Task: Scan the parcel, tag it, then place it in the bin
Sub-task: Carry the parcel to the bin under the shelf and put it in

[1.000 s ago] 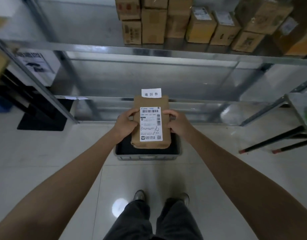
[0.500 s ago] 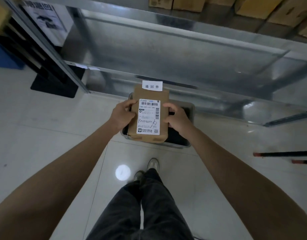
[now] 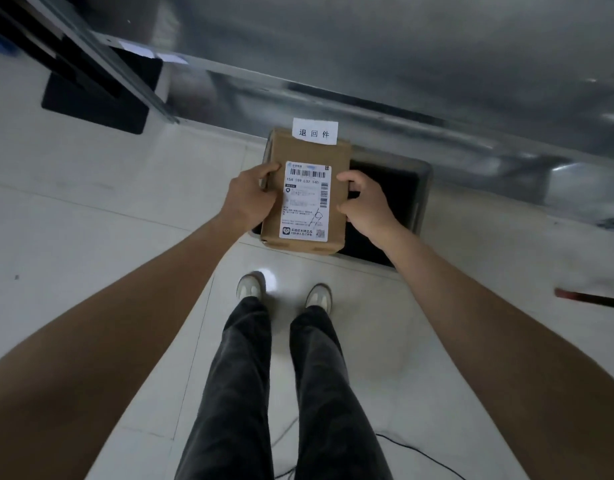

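We hold the parcel (image 3: 307, 195) between both hands: the left hand (image 3: 251, 199) is clamped on its left edge, thumb on the top face, and the right hand (image 3: 362, 202) is clamped on its right edge, fingers curled around the side. The parcel is level, label (image 3: 307, 202) up, with a white tag (image 3: 315, 132) projecting from its far end. It hangs over the near-left part of the bin (image 3: 423, 188), which stands on the floor (image 3: 91, 209) at the foot of a metal shelf (image 3: 367, 64); how high it hangs above the bin we cannot tell. We judge that scanning and tagging are done and that placing is the step in hand. To do it well, we should shift the parcel right and away from us until it is centred over the dark opening, because its near end overhangs the near rim. We then lower it flat with both hands in step, so that no corner catches the rim. We release only once it rests on the bottom, and we draw the fingers out sideways. We keep the tag clear of the far wall so that it is not bent or torn off.
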